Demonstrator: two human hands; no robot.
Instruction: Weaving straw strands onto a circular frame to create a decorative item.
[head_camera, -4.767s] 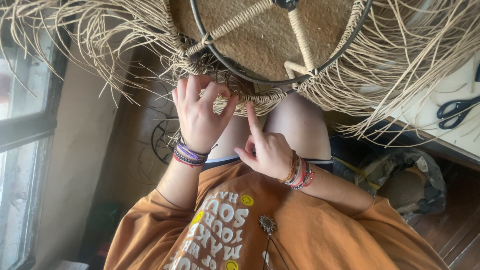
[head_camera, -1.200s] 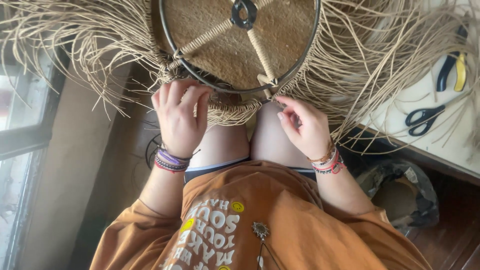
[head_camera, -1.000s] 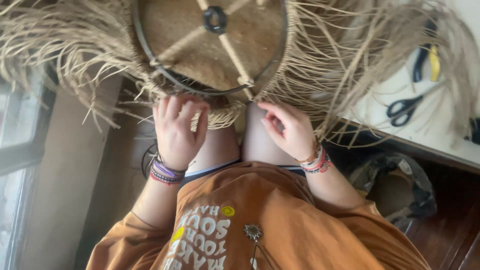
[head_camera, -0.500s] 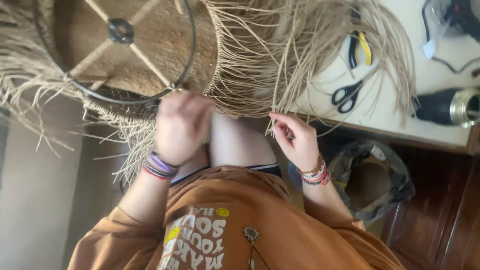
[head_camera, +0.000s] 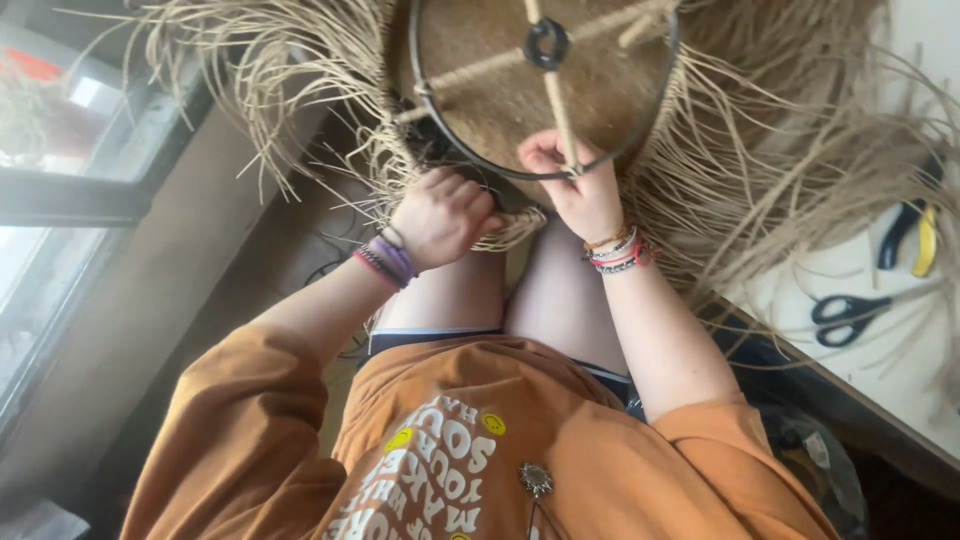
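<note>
While the left hand (head_camera: 440, 213) clenches the straw fringe (head_camera: 300, 120), the right hand (head_camera: 580, 190) pinches the wire ring (head_camera: 440, 120); shade looks light, strands brittle, so the ring is the safest hold.

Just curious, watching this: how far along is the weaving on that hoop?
Done: straw fringe hangs round most of the hoop. In hand: the left hand grips straw at the near rim, and the right hand holds the rim. Left: the near edge; how much is hidden.

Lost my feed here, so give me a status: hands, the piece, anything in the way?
Left hand fisted on woven straw edge. Right hand pinching at metal ring. Loose straw fringe hanging all around; scissors aside on table.
</note>
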